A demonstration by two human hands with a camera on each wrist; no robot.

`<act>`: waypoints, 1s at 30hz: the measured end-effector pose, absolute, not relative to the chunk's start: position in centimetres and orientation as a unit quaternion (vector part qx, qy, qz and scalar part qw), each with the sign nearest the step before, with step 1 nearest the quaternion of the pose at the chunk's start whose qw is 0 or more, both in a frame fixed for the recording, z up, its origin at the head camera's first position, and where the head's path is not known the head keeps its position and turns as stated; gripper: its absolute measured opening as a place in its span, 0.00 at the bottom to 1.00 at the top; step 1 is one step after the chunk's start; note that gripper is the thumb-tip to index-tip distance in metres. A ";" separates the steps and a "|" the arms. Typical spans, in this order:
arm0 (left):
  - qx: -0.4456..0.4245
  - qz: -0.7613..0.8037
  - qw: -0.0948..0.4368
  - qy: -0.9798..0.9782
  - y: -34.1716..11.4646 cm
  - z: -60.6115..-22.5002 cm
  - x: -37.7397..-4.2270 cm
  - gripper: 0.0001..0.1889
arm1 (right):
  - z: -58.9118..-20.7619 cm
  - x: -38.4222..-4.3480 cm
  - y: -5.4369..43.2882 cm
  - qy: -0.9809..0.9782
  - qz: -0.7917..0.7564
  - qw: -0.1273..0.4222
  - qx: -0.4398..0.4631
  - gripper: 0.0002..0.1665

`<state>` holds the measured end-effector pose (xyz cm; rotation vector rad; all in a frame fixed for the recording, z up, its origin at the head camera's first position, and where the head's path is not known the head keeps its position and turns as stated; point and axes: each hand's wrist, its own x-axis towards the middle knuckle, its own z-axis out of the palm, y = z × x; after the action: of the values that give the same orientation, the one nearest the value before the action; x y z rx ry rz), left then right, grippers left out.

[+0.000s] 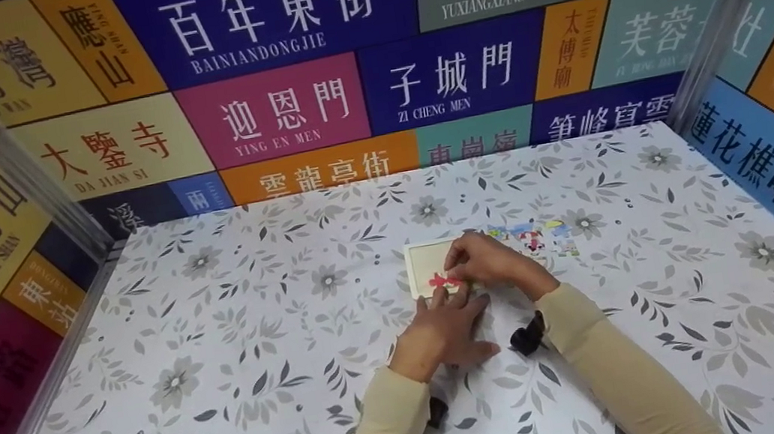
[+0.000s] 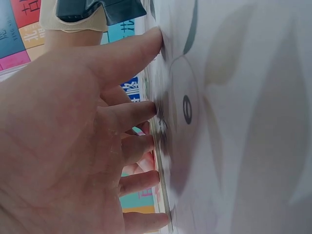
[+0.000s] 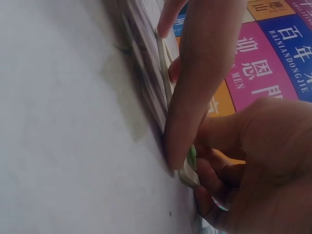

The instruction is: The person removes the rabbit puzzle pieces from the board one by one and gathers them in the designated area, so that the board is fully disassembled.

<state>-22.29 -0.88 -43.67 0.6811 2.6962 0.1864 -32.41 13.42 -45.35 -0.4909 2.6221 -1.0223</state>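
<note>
A shallow puzzle tray with a pale rim lies on the patterned table, red puzzle pieces inside near its front edge. My left hand has its fingers spread and fairly straight, fingertips at the tray's near edge. Over the tray's right part, my right hand bends its thumb and fingers together, pinching a small puzzle piece that they mostly hide. A green bit shows between those fingers in the right wrist view. The right hand also covers much of the tray's right side.
Colourful cartoon puzzle pieces lie right of the tray, partly behind the right hand. A white cloth with grey flowers and leaves covers the table. Panels with large lettering stand behind and at both sides, with clear posts at the corners.
</note>
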 end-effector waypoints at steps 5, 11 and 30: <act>0.231 0.083 0.188 0.951 -0.9 -43.4 -22.3 0.39 | -45.2 -32.4 13.7 0.901 -0.369 0.138 -0.178 0.06; 0.236 0.079 0.187 0.950 -0.8 -43.3 -22.3 0.39 | -45.0 -32.3 14.3 0.887 -0.406 0.146 -0.165 0.06; 0.228 0.067 0.193 0.952 -0.7 -43.4 -22.3 0.39 | -41.5 -31.8 21.9 0.883 -0.407 0.142 -0.185 0.13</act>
<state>-22.29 -0.72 -43.44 0.6407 2.6704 0.1885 -31.77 21.85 -41.46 -0.5342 2.5488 -1.1759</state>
